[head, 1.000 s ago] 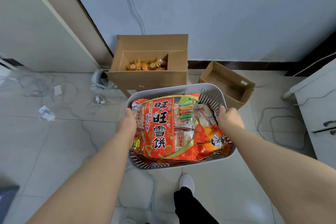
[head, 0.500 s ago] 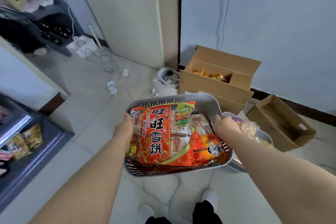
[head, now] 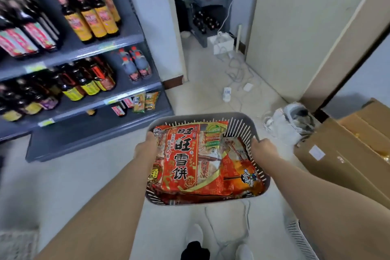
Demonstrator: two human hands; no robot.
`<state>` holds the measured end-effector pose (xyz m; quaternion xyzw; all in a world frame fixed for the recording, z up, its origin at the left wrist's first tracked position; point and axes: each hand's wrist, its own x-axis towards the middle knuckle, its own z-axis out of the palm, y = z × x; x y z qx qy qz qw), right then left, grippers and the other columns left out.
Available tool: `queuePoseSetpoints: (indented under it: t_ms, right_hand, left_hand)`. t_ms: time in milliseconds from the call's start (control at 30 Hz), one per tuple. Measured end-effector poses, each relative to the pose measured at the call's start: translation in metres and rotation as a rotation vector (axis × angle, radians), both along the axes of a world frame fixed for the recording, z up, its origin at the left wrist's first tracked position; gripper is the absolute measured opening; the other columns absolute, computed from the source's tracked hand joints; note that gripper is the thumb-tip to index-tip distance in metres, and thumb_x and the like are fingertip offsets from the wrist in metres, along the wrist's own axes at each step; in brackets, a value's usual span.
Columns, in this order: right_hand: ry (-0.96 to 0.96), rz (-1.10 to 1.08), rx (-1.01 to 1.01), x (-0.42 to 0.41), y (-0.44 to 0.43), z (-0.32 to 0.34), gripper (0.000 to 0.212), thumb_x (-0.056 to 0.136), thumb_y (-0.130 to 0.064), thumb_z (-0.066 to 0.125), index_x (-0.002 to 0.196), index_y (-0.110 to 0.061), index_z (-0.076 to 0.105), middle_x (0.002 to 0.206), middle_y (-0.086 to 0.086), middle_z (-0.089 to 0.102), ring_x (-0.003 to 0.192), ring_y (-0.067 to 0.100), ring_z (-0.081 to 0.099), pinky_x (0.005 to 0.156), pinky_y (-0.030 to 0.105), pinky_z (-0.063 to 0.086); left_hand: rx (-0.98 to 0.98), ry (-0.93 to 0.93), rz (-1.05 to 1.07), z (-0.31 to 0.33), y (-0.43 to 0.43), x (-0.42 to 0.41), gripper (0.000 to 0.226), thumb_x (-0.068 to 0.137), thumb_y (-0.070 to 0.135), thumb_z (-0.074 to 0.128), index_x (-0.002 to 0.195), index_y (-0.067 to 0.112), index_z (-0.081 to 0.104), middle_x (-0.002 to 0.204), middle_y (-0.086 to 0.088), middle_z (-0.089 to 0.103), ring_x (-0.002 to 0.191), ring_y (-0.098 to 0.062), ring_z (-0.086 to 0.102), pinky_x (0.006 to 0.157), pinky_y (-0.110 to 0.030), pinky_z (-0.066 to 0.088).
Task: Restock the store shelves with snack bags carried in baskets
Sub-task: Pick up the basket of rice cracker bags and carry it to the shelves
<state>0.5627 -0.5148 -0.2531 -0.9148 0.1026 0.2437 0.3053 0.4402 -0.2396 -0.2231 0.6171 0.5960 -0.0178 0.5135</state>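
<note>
I carry a grey slotted basket (head: 202,117) in front of me at waist height. A big red snack bag (head: 185,158) with Chinese print lies on top inside it, and an orange-red snack bag (head: 242,173) lies beside it on the right. My left hand (head: 145,148) grips the basket's left rim. My right hand (head: 262,149) grips the right rim. The grey store shelves (head: 88,48) stand to the left, with dark bottles on the upper levels and a few snack packets (head: 145,101) on a low level.
Open cardboard boxes (head: 348,154) stand on the floor at the right. Cables, a power strip (head: 226,93) and a white device (head: 289,120) lie on the tiles ahead. A doorway with another rack (head: 202,2) is beyond. A second white basket's edge (head: 299,238) shows at lower right.
I have turned left with the basket in both hands. The wall and boxes slid to the right and the shelves with bottles came into view on the left.
</note>
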Motion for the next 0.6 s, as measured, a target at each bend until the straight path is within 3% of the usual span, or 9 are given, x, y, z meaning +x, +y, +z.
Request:
queuePoseSetpoints:
  t_ms: [100, 167, 333, 467, 600]
  right_hand:
    - [0.007, 0.148, 0.02, -0.001, 0.039, 0.011, 0.049, 0.102, -0.037, 0.034, 0.124, 0.004, 0.053, 0.111, 0.021, 0.062, 0.096, 0.033, 0.061, 0.079, 0.036, 0.05]
    - [0.007, 0.236, 0.03, -0.003, 0.064, 0.018, 0.05, 0.102, -0.034, 0.035, 0.128, 0.006, 0.052, 0.119, 0.023, 0.061, 0.105, 0.035, 0.06, 0.08, 0.034, 0.048]
    - [-0.029, 0.47, 0.039, -0.024, 0.133, 0.03, 0.051, 0.101, -0.036, 0.036, 0.126, 0.006, 0.053, 0.12, 0.026, 0.06, 0.108, 0.039, 0.058, 0.09, 0.038, 0.048]
    - [-0.053, 0.643, 0.023, -0.056, 0.205, 0.03, 0.051, 0.101, -0.038, 0.037, 0.126, 0.003, 0.054, 0.12, 0.025, 0.06, 0.103, 0.037, 0.058, 0.081, 0.035, 0.044]
    - [-0.062, 0.825, 0.01, -0.096, 0.285, 0.032, 0.05, 0.102, -0.038, 0.033, 0.125, 0.0, 0.057, 0.119, 0.023, 0.06, 0.099, 0.035, 0.057, 0.077, 0.034, 0.041]
  left_hand:
    - [-0.004, -0.011, 0.172, 0.01, 0.019, -0.032, 0.058, 0.101, 0.049, 0.036, 0.134, 0.003, 0.049, 0.115, -0.018, 0.065, 0.114, -0.037, 0.061, 0.101, -0.046, 0.048]
    - [-0.019, -0.014, 0.247, 0.017, 0.029, -0.056, 0.058, 0.102, 0.048, 0.036, 0.137, 0.003, 0.048, 0.126, -0.018, 0.062, 0.12, -0.036, 0.058, 0.105, -0.045, 0.045]
    - [-0.01, -0.07, 0.453, 0.023, 0.055, -0.13, 0.058, 0.1, 0.054, 0.037, 0.123, 0.005, 0.058, 0.113, -0.019, 0.068, 0.104, -0.037, 0.066, 0.099, -0.048, 0.051]
    - [0.052, -0.05, 0.603, 0.026, 0.083, -0.192, 0.061, 0.1, 0.052, 0.039, 0.125, -0.001, 0.057, 0.117, -0.021, 0.065, 0.109, -0.038, 0.063, 0.101, -0.046, 0.048]
    - [0.122, 0.032, 0.703, 0.027, 0.124, -0.253, 0.064, 0.103, 0.049, 0.033, 0.129, -0.005, 0.055, 0.124, -0.024, 0.061, 0.115, -0.038, 0.059, 0.091, -0.036, 0.048]
